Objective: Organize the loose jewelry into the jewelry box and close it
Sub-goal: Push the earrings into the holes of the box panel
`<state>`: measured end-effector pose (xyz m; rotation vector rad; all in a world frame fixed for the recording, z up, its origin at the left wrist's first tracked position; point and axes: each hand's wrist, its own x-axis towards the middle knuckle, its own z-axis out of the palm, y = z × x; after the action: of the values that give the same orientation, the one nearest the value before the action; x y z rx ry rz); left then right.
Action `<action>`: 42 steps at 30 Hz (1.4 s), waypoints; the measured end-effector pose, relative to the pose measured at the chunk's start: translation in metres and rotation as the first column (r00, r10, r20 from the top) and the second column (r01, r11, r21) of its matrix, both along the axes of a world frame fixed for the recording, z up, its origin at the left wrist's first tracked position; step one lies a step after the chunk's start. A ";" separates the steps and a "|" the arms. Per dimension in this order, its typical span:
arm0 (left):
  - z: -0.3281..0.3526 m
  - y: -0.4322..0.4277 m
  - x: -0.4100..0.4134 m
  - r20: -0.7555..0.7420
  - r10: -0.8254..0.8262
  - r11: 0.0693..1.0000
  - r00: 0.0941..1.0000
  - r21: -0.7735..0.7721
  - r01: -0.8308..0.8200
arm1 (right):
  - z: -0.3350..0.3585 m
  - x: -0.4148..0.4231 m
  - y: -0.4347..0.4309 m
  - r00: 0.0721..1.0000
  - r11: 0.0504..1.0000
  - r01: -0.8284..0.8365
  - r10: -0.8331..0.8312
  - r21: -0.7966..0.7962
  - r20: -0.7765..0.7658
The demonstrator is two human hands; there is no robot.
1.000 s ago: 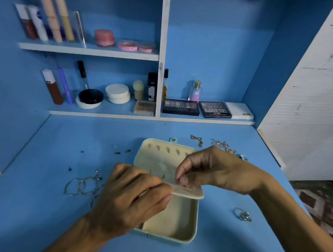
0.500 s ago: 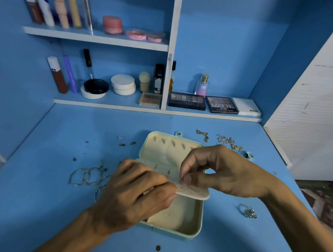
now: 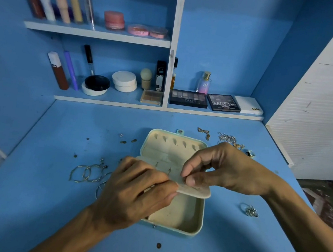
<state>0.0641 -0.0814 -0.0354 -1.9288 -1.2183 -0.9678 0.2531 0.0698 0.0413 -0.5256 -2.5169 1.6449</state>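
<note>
Item: jewelry box [image 3: 200,219], pale green, open at the centre of the blue desk [image 3: 45,205]. We read its long axis near to far, lid laid back, snap tab [image 3: 180,131] pointing far. Earring flap [image 3: 195,191] raised over the tray. Left hand [image 3: 135,191] grips the flap's left edge; right hand [image 3: 225,169] pinches its top face. Hoops [image 3: 89,173] left, ring [image 3: 250,211] right.

Your right hand [image 3: 225,171] changed: fingers lay low and flat on flap [image 3: 197,190] a second ago, now arched up, thumb and forefinger tips pinched together on it. Ring [image 3: 250,153] behind that hand now fully exposed. Your head dipped, swung left; shelf [image 3: 97,33] higher in frame.
</note>
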 end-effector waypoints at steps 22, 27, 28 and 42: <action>0.001 0.000 0.000 -0.025 -0.002 1.000 1.000 0.002 0.002 | 0.010 -0.004 0.001 0.992 0.994 -0.074 0.064 0.085 0.107; 0.001 0.000 0.000 -0.025 -0.004 1.000 1.000 -0.002 0.004 | 0.019 -0.009 0.000 0.981 0.980 -0.117 0.089 0.160 0.173; 0.001 0.000 0.000 -0.022 -0.006 1.000 1.000 -0.003 0.006 | 0.020 -0.010 0.000 0.979 0.979 -0.120 0.089 0.164 0.184; 0.002 0.000 0.000 0.000 -0.013 1.000 1.000 -0.004 0.013 | 0.010 -0.008 0.004 0.988 0.994 -0.111 0.109 0.016 0.112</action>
<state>0.0643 -0.0816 -0.0336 -1.9421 -1.2103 -0.9729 0.2451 0.0737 0.0512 -0.4978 -2.6866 1.6661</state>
